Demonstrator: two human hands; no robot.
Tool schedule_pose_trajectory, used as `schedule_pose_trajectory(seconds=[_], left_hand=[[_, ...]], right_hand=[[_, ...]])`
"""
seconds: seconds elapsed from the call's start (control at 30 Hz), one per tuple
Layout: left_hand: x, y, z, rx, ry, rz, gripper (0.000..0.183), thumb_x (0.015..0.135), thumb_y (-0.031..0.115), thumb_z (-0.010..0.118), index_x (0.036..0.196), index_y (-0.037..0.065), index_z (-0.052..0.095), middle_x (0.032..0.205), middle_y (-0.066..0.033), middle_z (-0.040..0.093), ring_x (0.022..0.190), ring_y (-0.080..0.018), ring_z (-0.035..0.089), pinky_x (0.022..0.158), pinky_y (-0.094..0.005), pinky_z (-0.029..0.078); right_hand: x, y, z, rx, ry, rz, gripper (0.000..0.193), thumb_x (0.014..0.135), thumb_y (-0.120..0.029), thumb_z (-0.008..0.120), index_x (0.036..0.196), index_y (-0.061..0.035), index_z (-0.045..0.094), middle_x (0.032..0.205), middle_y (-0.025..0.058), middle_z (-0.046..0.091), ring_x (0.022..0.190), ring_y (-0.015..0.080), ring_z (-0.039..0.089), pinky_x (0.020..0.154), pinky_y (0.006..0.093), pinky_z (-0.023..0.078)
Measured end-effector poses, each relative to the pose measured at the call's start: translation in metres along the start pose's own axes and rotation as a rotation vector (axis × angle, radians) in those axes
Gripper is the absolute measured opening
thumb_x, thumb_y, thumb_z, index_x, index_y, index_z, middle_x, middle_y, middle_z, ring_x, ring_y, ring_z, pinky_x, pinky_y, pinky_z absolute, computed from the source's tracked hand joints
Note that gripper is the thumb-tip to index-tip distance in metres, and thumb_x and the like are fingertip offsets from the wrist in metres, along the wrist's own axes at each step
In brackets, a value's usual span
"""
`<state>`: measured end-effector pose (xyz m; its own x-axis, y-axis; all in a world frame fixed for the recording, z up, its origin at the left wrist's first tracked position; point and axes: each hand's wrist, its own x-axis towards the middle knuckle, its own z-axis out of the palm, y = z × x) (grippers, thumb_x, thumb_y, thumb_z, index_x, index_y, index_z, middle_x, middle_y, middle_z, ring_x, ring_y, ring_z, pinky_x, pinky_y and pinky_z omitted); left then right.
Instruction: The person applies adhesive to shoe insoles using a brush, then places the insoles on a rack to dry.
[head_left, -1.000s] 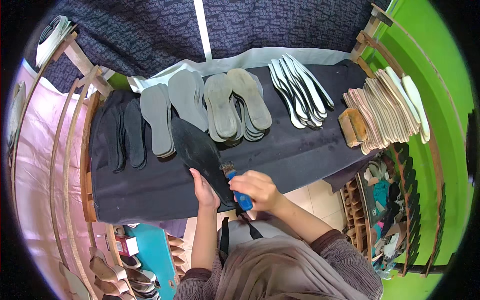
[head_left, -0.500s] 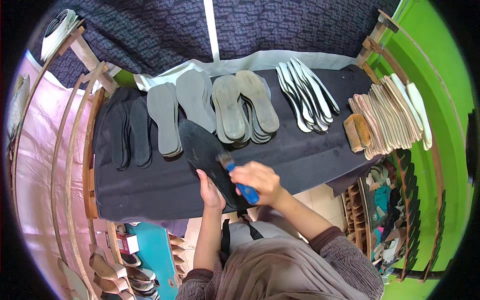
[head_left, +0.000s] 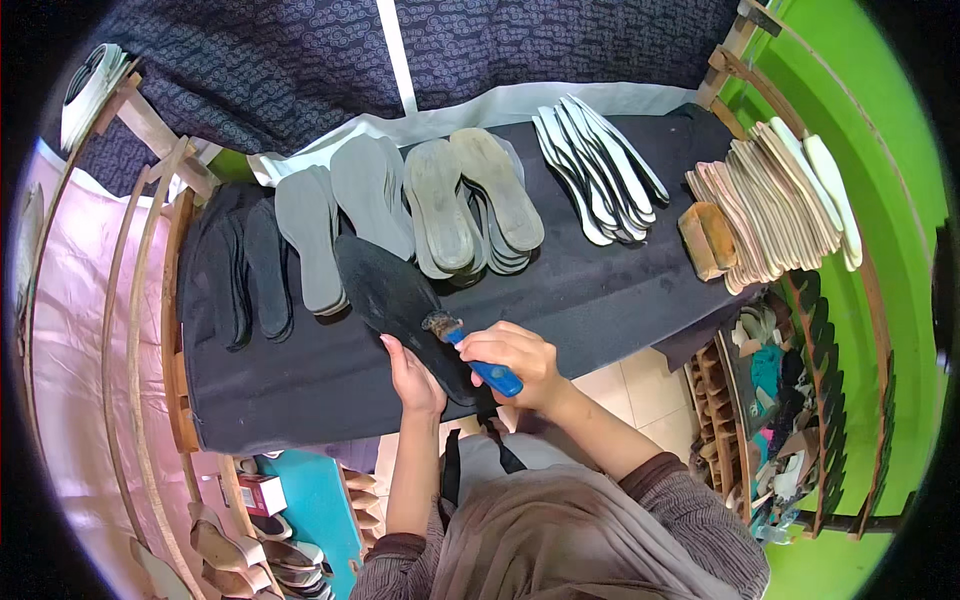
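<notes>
A black shoe sole (head_left: 385, 290) is tilted up over the near edge of the cloth-covered table, with my left hand (head_left: 414, 378) gripping its lower left side, thumb along the edge. My right hand (head_left: 515, 362) is closed round the blue handle of a brush (head_left: 497, 377). The brush's bristles rest against the right part of the sole's face. Behind the sole's upper end lie stacks of grey soles (head_left: 372, 190) and beige-grey soles (head_left: 437, 200). Dark soles (head_left: 268, 265) lie to their left.
White-edged soles (head_left: 600, 170) fan out at the back right. A long row of beige soles (head_left: 770, 205) stands at the table's right end beside a yellowish-brown block (head_left: 706, 240). Wooden racks (head_left: 180, 300) flank the table. A turquoise surface (head_left: 310, 500) sits below left.
The view has shifted slightly, so the table's contents appear further left. The brush has moved a little on the sole, its bristles now splayed. Both hands keep their holds.
</notes>
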<state>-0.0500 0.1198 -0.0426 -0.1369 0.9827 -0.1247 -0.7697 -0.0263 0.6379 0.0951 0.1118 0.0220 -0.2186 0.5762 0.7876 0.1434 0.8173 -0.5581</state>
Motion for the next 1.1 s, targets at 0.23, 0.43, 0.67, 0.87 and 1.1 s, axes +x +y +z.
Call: schedule_pose_trajectory(seconds=[0.23,0.43,0.67,0.87,1.1], left_hand=[[-0.006,0.006,0.005,-0.095,-0.022,-0.068,0.066,0.095,0.056,0.028,0.132,0.002,0.038,0.121,-0.0129,0.054,0.104,-0.031,0.055,0.091,-0.0448,0.043],[-0.002,0.006,-0.002,-0.062,-0.11,-0.075,0.065,0.095,0.056,0.028,0.131,0.003,0.04,0.121,-0.0116,0.054,0.104,-0.0316,0.055,0.092,-0.0454,0.043],[0.001,0.004,-0.007,-0.082,-0.086,-0.044,0.062,0.095,0.055,0.029,0.129,0.005,0.043,0.115,-0.0109,0.056,0.099,-0.0305,0.057,0.089,-0.0439,0.045],[0.002,0.004,-0.01,-0.108,-0.126,-0.093,0.064,0.094,0.057,0.031,0.127,0.004,0.044,0.112,-0.0116,0.057,0.095,-0.0298,0.059,0.085,-0.0426,0.047],[0.0,0.005,-0.001,-0.071,-0.065,-0.066,0.063,0.094,0.058,0.03,0.122,0.004,0.046,0.1,-0.0153,0.06,0.087,-0.0284,0.06,0.077,-0.0402,0.05]], right_hand=[[-0.034,-0.011,-0.002,-0.029,0.033,0.098,0.032,0.06,0.003,0.065,0.092,0.0012,0.062,0.09,0.0158,0.065,0.071,0.0284,0.063,0.065,0.0332,0.05],[-0.023,-0.007,0.002,-0.077,0.052,0.08,0.03,0.064,0.002,0.064,0.093,0.0007,0.06,0.089,0.0152,0.065,0.068,0.0273,0.062,0.063,0.0327,0.05],[-0.033,-0.009,-0.004,-0.091,0.016,0.095,0.029,0.064,0.004,0.067,0.092,0.0002,0.06,0.09,0.0153,0.065,0.07,0.0281,0.062,0.063,0.0327,0.049],[-0.059,-0.019,-0.02,-0.107,-0.092,0.157,0.032,0.064,0.002,0.07,0.094,-0.0001,0.06,0.091,0.0151,0.065,0.069,0.028,0.062,0.063,0.0331,0.05],[-0.041,-0.008,-0.014,-0.06,-0.092,0.069,0.032,0.064,0.001,0.07,0.095,-0.0004,0.061,0.091,0.0151,0.065,0.069,0.0276,0.061,0.063,0.0336,0.05]])
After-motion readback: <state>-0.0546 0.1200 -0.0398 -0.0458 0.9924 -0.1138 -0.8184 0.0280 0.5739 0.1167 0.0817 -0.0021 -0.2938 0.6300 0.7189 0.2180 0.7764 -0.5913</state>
